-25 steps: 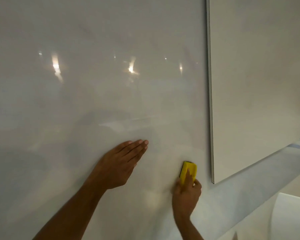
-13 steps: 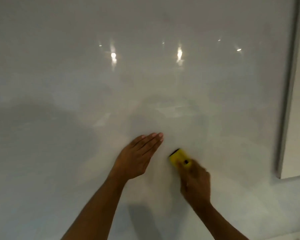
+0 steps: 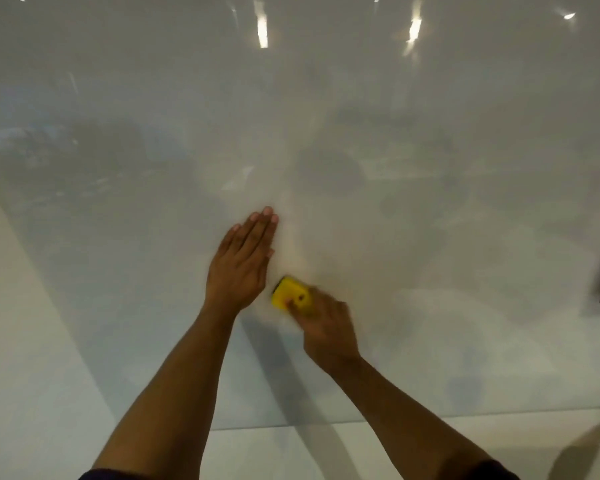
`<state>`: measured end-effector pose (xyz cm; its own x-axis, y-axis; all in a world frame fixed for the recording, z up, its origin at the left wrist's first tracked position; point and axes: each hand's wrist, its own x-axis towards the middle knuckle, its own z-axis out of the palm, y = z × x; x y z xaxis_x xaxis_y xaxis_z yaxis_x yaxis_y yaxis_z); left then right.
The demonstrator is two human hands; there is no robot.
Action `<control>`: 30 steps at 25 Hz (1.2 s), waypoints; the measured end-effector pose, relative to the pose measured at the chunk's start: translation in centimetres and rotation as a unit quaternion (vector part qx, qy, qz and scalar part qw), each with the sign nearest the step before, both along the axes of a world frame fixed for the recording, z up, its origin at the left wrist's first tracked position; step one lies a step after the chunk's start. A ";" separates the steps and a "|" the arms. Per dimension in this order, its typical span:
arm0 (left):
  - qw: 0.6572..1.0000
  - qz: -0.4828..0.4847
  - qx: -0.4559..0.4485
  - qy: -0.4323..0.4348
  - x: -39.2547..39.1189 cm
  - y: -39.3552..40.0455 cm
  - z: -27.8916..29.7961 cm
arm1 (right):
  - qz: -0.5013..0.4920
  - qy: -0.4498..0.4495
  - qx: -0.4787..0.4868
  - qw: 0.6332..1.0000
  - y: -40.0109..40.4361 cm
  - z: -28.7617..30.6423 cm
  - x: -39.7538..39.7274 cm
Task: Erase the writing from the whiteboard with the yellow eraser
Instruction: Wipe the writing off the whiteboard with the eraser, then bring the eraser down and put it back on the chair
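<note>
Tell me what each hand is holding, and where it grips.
The right hand grips the yellow eraser at its lower right end. The left hand holds nothing.

Bare forearms, dark short sleeves (image 3: 478,471) just visible at btm edge.

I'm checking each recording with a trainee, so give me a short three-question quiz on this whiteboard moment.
1. True or false: the left hand lies flat and open on the whiteboard.
2. Which hand has its grip on the yellow eraser? A) left B) right C) both
3. Fill in: no legible ____ shows on the board here.

Key: 1 true. 2 B, the right hand. 3 writing.
</note>
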<state>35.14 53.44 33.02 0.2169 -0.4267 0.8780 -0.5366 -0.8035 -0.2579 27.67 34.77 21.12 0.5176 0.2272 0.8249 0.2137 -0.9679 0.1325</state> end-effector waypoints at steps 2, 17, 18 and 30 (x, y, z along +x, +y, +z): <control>1.000 0.011 -0.012 0.016 0.0 0.9 -1.0 | 0.049 0.021 -0.182 0.982 -0.4 -0.4 0.4; 0.984 -0.079 0.158 0.022 -2.6 0.2 -8.8 | 0.130 -0.035 -0.086 0.987 -7.1 1.0 -1.6; 0.984 -0.082 0.160 0.012 -2.6 -0.6 -9.0 | 0.132 -0.029 -0.086 0.987 -7.9 0.8 -1.9; 0.958 -0.206 0.195 0.029 -5.1 -16.5 -10.8 | 0.032 0.160 -0.035 0.986 -24.1 -0.4 -13.0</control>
